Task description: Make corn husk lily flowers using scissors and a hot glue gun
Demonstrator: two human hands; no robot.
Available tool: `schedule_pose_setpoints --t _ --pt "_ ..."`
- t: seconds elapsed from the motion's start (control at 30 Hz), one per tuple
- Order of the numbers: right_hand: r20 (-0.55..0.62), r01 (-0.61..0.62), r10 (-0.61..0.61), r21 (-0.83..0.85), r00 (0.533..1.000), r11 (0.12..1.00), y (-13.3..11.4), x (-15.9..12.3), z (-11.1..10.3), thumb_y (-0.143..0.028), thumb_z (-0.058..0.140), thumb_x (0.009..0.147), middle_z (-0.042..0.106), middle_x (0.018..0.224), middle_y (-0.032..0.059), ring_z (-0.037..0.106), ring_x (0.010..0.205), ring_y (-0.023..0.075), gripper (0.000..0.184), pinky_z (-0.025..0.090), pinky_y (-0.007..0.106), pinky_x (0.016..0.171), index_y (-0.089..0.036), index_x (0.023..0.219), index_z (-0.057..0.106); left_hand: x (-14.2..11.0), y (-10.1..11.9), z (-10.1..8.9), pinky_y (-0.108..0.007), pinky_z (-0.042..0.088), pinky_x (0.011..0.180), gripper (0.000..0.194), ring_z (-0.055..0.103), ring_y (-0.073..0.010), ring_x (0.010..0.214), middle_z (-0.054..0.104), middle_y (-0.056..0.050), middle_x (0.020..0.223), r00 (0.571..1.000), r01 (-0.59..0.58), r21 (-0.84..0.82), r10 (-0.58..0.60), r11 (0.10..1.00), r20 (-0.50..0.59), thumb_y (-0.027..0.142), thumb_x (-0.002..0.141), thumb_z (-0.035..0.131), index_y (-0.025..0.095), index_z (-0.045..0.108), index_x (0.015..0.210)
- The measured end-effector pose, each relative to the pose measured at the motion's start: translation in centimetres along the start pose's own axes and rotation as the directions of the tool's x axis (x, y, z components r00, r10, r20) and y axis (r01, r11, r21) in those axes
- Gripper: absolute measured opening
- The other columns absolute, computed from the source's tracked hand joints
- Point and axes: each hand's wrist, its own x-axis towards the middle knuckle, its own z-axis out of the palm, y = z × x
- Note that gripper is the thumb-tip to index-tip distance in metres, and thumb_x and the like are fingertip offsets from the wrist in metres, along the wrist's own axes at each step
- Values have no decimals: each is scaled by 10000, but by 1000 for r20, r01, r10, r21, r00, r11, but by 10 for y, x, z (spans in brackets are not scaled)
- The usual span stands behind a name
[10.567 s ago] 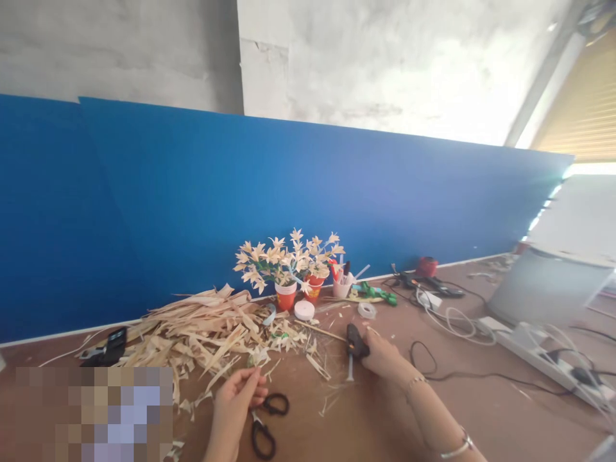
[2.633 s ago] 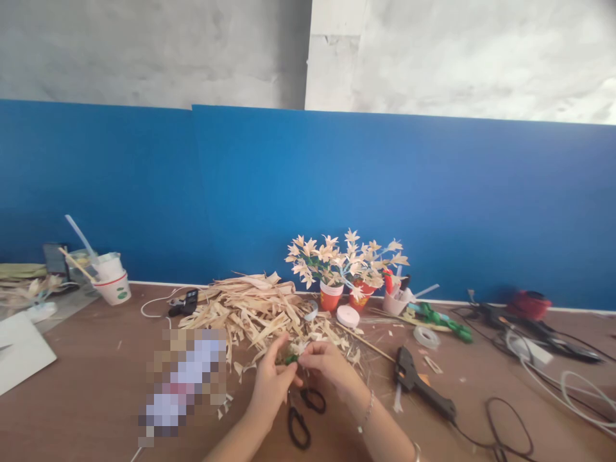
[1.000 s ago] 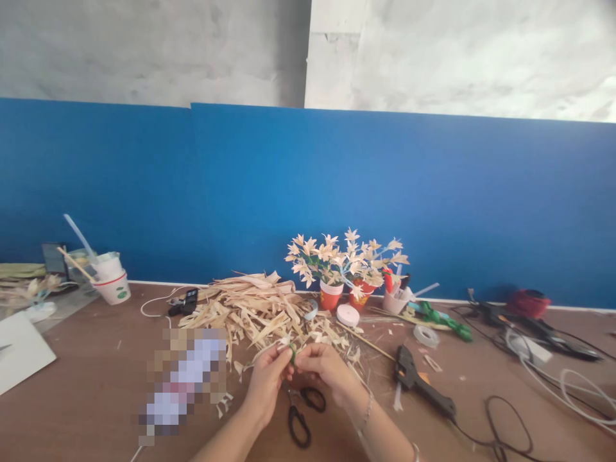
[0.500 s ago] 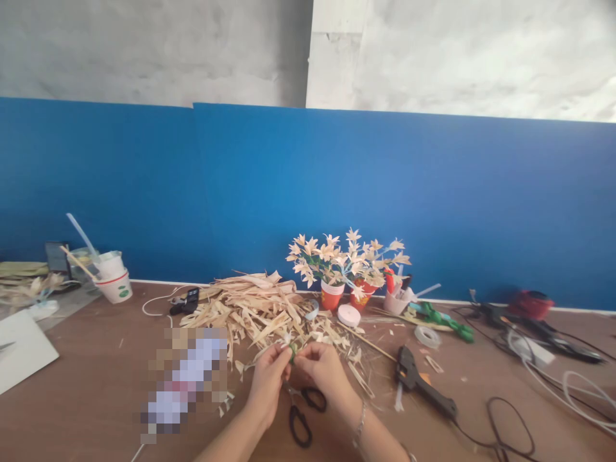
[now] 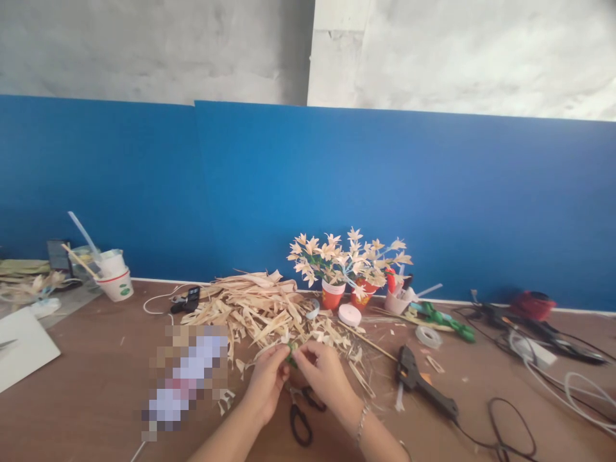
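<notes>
My left hand [image 5: 266,380] is closed in a pinch on a small pale husk flower [image 5: 285,336], whose petals poke up beyond the fingertips. At the base of the flower is a green strip [image 5: 291,353], mostly hidden by the fingers. My right hand [image 5: 325,371] pinches this green strip from the other side, thumb and forefinger together. Beneath the hands lie black-handled scissors [image 5: 301,425], their blades partly covered. To the right of my right hand a black glue gun [image 5: 423,384] rests on the table, a glue stick pointing out of it.
Dried husk strips [image 5: 250,308] lie heaped behind my hands. Finished flowers [image 5: 351,260] stand in red cups [image 5: 332,296]. A white tape roll [image 5: 350,315], a clear tape roll [image 5: 428,337] and green strips [image 5: 445,321] lie right. Cables [image 5: 505,427] trail at far right; a blurred-out device [image 5: 187,382] lies left.
Earlier my right hand held the glue gun, which now lies on the table. Both hands have since met on the flower, and the fingers have shifted slightly around the green strip.
</notes>
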Motion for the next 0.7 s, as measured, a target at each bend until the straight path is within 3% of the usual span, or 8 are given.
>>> schedule_pose_setpoints --t 0.1,0.23,0.37,0.5,0.57,0.6,0.7 --pt "-69 187 -189 -32 980 982 -3 1 -11 -174 456 797 606 759 33 547 693 155 144 420 252 631 -174 824 598 0 6 1 -119 290 380 123 422 -18 427 536 38 617 989 142 -100 -138 985 51 143 645 673 124 570 711" --pt "-20 483 -501 -236 865 843 -7 0 -20 -41 454 737 522 1083 71 484 1000 206 262 396 342 840 -209 889 588 1 7 -2 -102 207 327 75 382 -12 384 501 30 568 922 371 -169 -340 913 186 114 677 612 117 537 679" --pt "82 535 -547 -370 833 760 -12 -2 -24 -32 477 731 459 1214 58 420 1086 233 258 366 391 878 -224 858 593 2 9 -7 -91 160 312 57 363 -6 373 482 25 559 850 495 -140 -444 858 283 102 684 572 113 521 661" --pt "152 542 -530 -397 835 741 -14 0 -31 -69 491 753 454 1249 52 370 1137 239 200 337 408 909 -217 839 594 2 12 -9 -92 122 309 53 352 1 370 494 22 578 820 519 -54 -478 853 314 129 672 583 108 545 703" --pt "165 526 -507 -411 846 744 -13 2 -34 -69 504 733 473 1236 47 365 1135 239 185 324 409 913 -211 807 597 2 13 -7 -107 98 306 89 344 2 363 504 23 593 849 460 9 -443 888 287 170 670 593 111 558 727" --pt "162 506 -487 -422 858 752 -12 3 -35 -64 510 716 490 1216 46 370 1126 238 182 321 404 909 -207 788 598 2 13 -6 -117 87 306 110 343 1 360 515 23 608 884 394 50 -393 918 253 192 668 597 115 563 739" --pt "139 419 -403 -465 904 780 -8 6 -36 -54 524 675 556 1098 46 412 1055 229 179 327 372 862 -198 749 599 -1 14 -1 -137 74 311 195 344 -6 349 549 31 622 984 99 230 -130 968 123 239 656 617 138 580 819"
